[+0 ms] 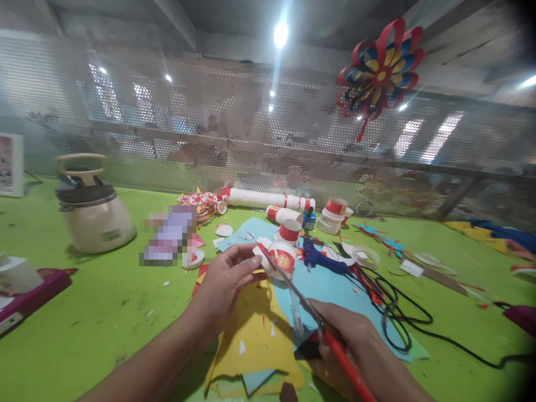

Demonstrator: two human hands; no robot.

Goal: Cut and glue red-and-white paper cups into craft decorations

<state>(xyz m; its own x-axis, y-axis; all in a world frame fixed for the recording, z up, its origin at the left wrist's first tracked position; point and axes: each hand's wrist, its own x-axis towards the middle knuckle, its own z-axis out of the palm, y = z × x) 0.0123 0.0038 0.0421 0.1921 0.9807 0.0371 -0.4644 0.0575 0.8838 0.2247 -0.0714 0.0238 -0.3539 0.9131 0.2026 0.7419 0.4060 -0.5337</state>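
My left hand [226,279] pinches a small red-and-white piece of paper [260,258] between thumb and fingers. My right hand [355,335] grips scissors [344,358] with red handles, their blades pointing up and left toward that piece. Whether the blades touch it I cannot tell. Just behind the blade tips is a red-and-white paper cup [287,258] with a gold emblem, and another paper cup [288,231] stands behind it. Below both hands lies yellow paper [262,335] strewn with small scraps, overlapping light blue paper [347,296].
A blue glue gun [320,257] and its looping black cable [412,321] lie to the right. Farther back are a long white tube [263,199] and stacked cups [333,215]. A pot with a handle [98,215] and a phone [170,234] occupy the left. A paper flower [381,75] hangs above.
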